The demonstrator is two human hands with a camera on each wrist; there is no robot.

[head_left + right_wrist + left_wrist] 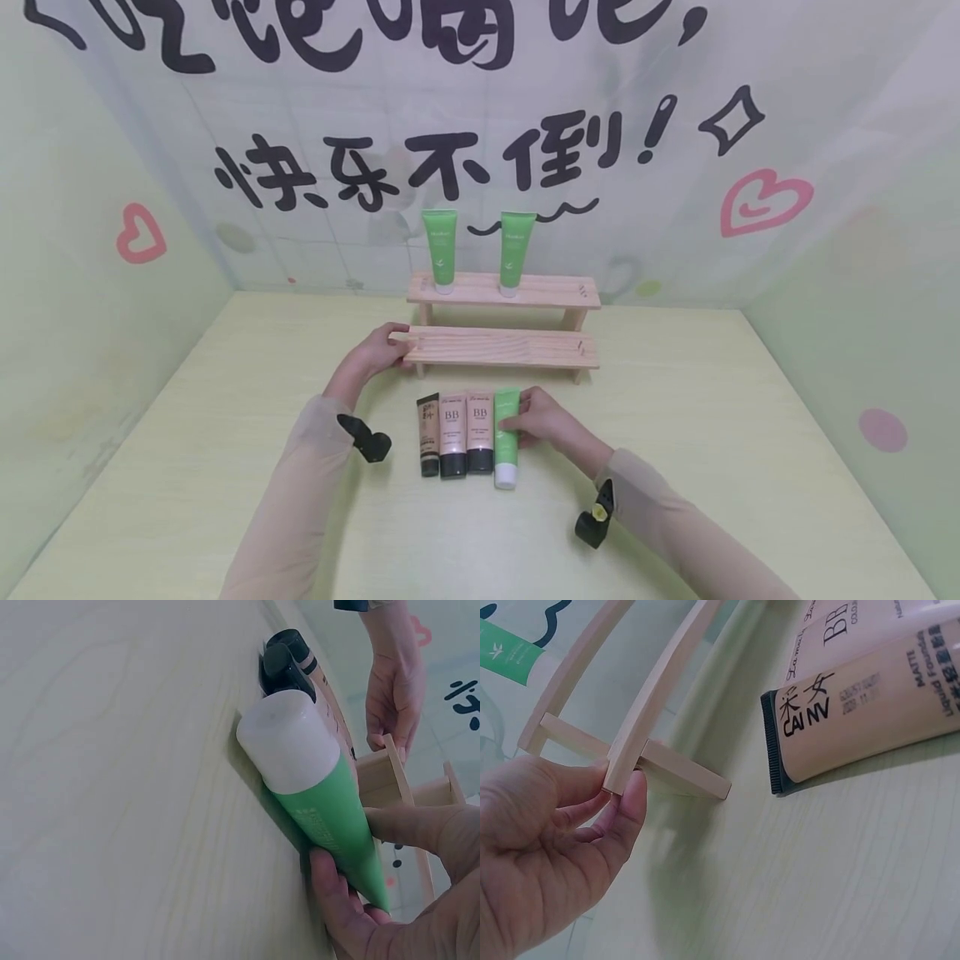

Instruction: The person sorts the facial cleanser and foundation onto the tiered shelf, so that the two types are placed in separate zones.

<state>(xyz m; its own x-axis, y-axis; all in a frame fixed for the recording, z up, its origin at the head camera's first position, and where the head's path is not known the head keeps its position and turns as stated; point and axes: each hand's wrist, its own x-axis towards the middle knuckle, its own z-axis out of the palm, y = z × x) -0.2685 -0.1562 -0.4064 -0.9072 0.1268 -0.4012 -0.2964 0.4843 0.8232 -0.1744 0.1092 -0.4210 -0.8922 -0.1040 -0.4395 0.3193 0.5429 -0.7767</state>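
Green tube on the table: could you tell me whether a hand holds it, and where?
Yes: the right hand pinches the green tube near its crimped end.

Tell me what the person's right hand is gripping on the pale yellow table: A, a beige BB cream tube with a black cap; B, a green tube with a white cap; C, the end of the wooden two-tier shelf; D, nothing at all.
B: the right hand curls its fingers round the green tube with a white cap lying on the table, while the left hand holds the wooden two-tier shelf.

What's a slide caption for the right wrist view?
Right hand grips a green tube lying on the table beside other tubes.
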